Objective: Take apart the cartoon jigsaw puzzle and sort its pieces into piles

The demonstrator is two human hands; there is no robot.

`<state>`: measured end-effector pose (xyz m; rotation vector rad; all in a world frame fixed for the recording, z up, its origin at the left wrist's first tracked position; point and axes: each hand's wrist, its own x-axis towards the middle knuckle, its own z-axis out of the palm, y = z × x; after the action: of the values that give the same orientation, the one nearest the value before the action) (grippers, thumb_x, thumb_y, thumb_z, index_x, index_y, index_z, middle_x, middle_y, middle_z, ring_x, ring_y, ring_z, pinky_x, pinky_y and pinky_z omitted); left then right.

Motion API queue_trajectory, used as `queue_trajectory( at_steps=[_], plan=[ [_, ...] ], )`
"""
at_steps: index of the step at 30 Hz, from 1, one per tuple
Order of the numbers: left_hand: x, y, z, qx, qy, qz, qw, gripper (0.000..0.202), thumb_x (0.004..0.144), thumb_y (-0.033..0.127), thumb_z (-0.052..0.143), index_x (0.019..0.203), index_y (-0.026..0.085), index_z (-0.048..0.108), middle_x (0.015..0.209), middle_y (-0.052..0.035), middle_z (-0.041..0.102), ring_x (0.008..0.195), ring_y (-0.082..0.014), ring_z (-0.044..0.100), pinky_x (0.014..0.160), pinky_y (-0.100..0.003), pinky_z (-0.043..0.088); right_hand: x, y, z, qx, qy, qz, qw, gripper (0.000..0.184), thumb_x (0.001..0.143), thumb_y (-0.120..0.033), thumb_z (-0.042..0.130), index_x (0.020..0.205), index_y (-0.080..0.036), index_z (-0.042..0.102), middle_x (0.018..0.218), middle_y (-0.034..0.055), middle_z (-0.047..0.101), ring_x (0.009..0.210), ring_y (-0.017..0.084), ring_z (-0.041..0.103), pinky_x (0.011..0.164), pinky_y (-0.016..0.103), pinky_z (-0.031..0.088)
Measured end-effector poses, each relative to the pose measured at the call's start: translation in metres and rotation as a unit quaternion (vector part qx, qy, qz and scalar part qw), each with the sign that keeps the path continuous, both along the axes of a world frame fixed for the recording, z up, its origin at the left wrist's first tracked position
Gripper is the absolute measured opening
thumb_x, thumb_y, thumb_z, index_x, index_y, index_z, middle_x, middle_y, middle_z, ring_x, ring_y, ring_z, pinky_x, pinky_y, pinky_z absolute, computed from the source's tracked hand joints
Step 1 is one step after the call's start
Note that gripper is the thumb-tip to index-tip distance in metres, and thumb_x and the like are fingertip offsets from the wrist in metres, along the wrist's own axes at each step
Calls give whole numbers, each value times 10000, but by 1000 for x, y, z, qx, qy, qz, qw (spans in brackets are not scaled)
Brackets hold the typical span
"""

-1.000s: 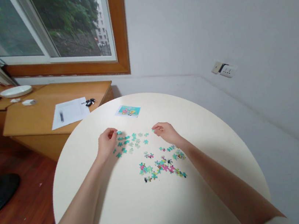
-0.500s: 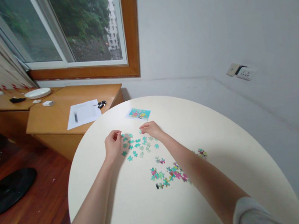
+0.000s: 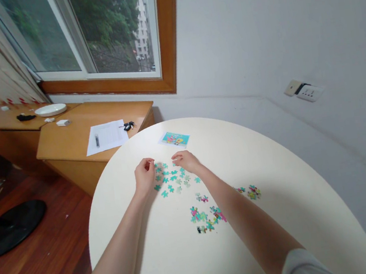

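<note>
My left hand (image 3: 145, 175) rests at the left side of a loose group of teal jigsaw pieces (image 3: 174, 178) on the white round table (image 3: 158, 249). Its thumb and index finger are pinched together; what lies between them is too small to make out. Across from it, my right hand (image 3: 186, 160) is closed at the fingertips on a small teal jigsaw piece (image 3: 174, 164), mostly covered by the fingers. Just beyond both hands lies a colourful picture card (image 3: 176, 139). Multicoloured jigsaw pieces (image 3: 199, 216) lie nearer me, partly hidden by my right forearm.
More multicoloured pieces (image 3: 254, 192) lie right of my right forearm. Left of the table, a wooden desk (image 3: 68, 142) bears a paper sheet (image 3: 110, 136), keys (image 3: 129, 126), a small white box (image 3: 63, 123) and a white plate (image 3: 50, 110). A wall (image 3: 240, 33) borders the right.
The camera view has turned slightly left, so the scene sits further right. Relative to the table, my right hand has shifted a little left, closer to my left hand, which stays nearly still.
</note>
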<state>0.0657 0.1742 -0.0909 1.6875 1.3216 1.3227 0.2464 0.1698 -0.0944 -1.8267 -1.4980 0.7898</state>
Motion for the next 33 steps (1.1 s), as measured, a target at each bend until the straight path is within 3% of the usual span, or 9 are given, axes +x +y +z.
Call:
queue_trajectory(
  at_steps=[13,19,23,26,30,33],
  plan=[
    [1,3,-6,-13,-31,-9,999,119,720,176,486,773,185,592,687,-17,612,606,-137,559,607,-276,433,-2,2,6,-4,-23,-17,1000,211,668,-196,690,864,-201,612,588,-48,590,476,68,494,463,171,337],
    [3,1,-7,-33,-52,-45,997,171,702,155,495,836,190,596,663,-13,623,590,-126,573,577,-256,431,-2,-2,5,8,4,-39,999,181,783,-209,557,950,-160,608,582,-22,606,433,78,484,422,175,334],
    [6,-4,-2,-45,-72,-78,993,145,690,186,527,821,176,586,670,-30,637,617,-140,597,581,-259,435,-9,-5,10,51,24,-41,998,192,831,-227,482,827,-145,656,691,26,657,602,109,587,527,185,416],
    [8,-7,2,-43,-80,-94,991,96,682,217,543,757,169,580,657,-38,635,606,-148,597,586,-273,445,-18,-7,16,86,34,-10,996,177,807,-272,540,768,-175,683,753,12,680,734,132,615,652,205,453],
    [9,-8,4,-51,-91,-106,989,87,667,243,565,709,167,570,635,-33,628,584,-144,589,585,-273,448,-28,-11,21,140,62,65,986,136,755,-272,610,714,-177,698,732,11,688,746,142,621,735,236,459],
    [10,-10,5,-59,-99,-110,987,80,660,233,571,701,164,563,618,-23,621,570,-137,587,574,-264,448,-30,-14,23,152,78,77,982,127,736,-257,623,702,-158,696,709,24,686,717,141,618,724,245,464]
  ],
)
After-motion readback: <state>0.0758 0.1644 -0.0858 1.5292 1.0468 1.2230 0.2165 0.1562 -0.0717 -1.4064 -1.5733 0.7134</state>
